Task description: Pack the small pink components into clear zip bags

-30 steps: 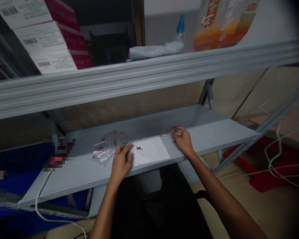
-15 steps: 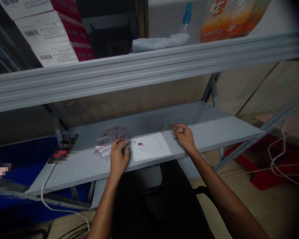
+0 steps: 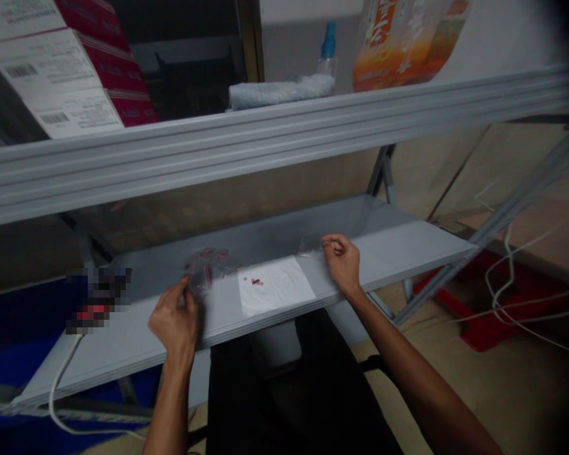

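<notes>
Gripping a pink-flecked clear bag [image 3: 203, 273], left hand [image 3: 174, 322] left of a white sheet [image 3: 275, 285]; right hand [image 3: 341, 262] pinching clear film [image 3: 310, 245] right of it.

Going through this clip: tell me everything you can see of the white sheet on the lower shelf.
The white sheet is a thin, roughly rectangular piece that looks like paper or tissue. It lies flat on the grey shelf, close to the shelf's front edge. A few small dark-red bits sit on it toward its left side; they are too small to identify. Neither hand touches it: the left hand is off to its left, and the right hand is beyond its right end.
</notes>
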{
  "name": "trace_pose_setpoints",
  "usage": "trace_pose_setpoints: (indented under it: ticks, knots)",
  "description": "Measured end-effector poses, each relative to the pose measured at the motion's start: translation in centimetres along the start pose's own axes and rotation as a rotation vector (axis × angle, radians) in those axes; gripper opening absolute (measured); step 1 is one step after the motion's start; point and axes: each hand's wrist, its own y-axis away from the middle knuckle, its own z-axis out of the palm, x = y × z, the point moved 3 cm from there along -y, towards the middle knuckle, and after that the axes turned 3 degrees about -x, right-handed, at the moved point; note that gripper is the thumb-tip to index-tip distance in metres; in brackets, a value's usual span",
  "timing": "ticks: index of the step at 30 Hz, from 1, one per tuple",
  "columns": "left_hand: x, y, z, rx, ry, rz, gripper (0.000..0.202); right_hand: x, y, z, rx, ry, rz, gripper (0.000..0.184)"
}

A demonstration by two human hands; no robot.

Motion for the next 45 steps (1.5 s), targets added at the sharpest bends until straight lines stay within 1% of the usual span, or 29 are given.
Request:
trace_pose_setpoints:
  ticks: [1,2,4,5,6,7,8,9,11,12,15,17,19,21,23,25,27,28,30,33,35,37,41,43,45]
  knots:
    - [0.8,0.0,-0.8,0.065,0.088,-0.012,0.028,-1.7,0.7,0.3,-0.038,-0.028,-0.01,0.019]
    - [1.9,0.1,-1.7,0.119,0.191,-0.025,0.026,-3.5,1.5,0.8,-0.13,-0.068,-0.012,0.02]
    - [4.3,0.5,-3.2,0.1,0.383,-0.087,0.028,-7.0,3.9,2.0,-0.369,-0.149,0.01,0.016]
    - [5.7,0.9,-4.0,0.094,0.461,-0.089,0.03,-8.5,5.3,2.7,-0.52,-0.179,0.029,0.017]
    - [7.2,1.4,-4.7,0.079,0.51,-0.06,0.032,-9.8,6.7,3.3,-0.66,-0.207,0.039,0.022]
    - [8.6,1.9,-5.2,0.05,0.536,0.0,0.034,-10.9,7.8,3.7,-0.749,-0.231,0.036,0.025]
    - [10.0,2.5,-5.6,0.007,0.556,0.097,0.035,-11.6,8.8,4.0,-0.799,-0.255,0.036,0.026]
    - [11.3,3.1,-5.8,-0.037,0.58,0.206,0.036,-12.0,9.4,4.2,-0.817,-0.275,0.04,0.027]
    - [12.9,4.3,-5.8,-0.095,0.631,0.382,0.042,-12.1,9.8,4.2,-0.785,-0.302,0.052,0.028]
    - [13.4,4.7,-5.6,-0.101,0.652,0.447,0.046,-12.0,9.6,4.0,-0.762,-0.313,0.065,0.029]
    - [13.8,5.4,-5.1,-0.111,0.674,0.558,0.056,-11.7,8.8,3.6,-0.757,-0.346,0.115,0.031]
    - [13.8,5.4,-4.8,-0.176,0.663,0.598,0.059,-11.6,8.3,3.3,-0.796,-0.347,0.156,0.034]
    - [13.7,5.3,-4.8,-0.263,0.648,0.599,0.06,-11.4,7.9,3.1,-0.841,-0.323,0.186,0.036]
    - [13.4,5.1,-5.0,-0.332,0.646,0.538,0.058,-11.1,7.8,3.0,-0.908,-0.303,0.199,0.036]
    - [13.0,4.7,-5.3,-0.36,0.663,0.408,0.051,-10.9,7.8,3.0,-0.991,-0.306,0.198,0.035]
    - [12.5,4.4,-5.5,-0.372,0.683,0.274,0.037,-10.8,8.0,3.0,-1.05,-0.332,0.199,0.035]
    - [12.3,4.2,-5.7,-0.398,0.701,0.195,0.022,-10.8,8.2,3.2,-1.051,-0.358,0.196,0.035]
    - [12.4,4.2,-5.7,-0.426,0.715,0.181,0.018,-10.8,8.4,3.3,-1.036,-0.372,0.192,0.036]
    - [12.6,4.3,-5.7,-0.509,0.749,0.175,0.014,-10.8,8.7,3.6,-1.002,-0.402,0.187,0.037]
    - [12.8,4.5,-5.5,-0.625,0.772,0.161,0.016,-10.6,9.2,4.1,-0.97,-0.421,0.179,0.037]
    - [12.8,4.4,-5.3,-0.678,0.765,0.15,0.018,-10.5,9.5,4.3,-0.966,-0.398,0.145,0.035]
    - [12.6,4.3,-5.3,-0.736,0.76,0.152,0.019,-10.4,9.7,4.5,-0.966,-0.339,0.075,0.033]
    - [12.4,3.9,-5.3,-0.837,0.763,0.142,0.025,-10.7,10.0,4.6,-0.947,-0.106,-0.111,0.034]
    - [12.3,3.9,-5.2,-0.83,0.744,0.116,0.025,-11.1,10.1,4.7,-0.936,-0.008,-0.192,0.032]
    - [12.2,4.1,-5.0,-0.789,0.692,0.098,0.025,-11.5,10.2,4.8,-0.921,0.069,-0.246,0.029]
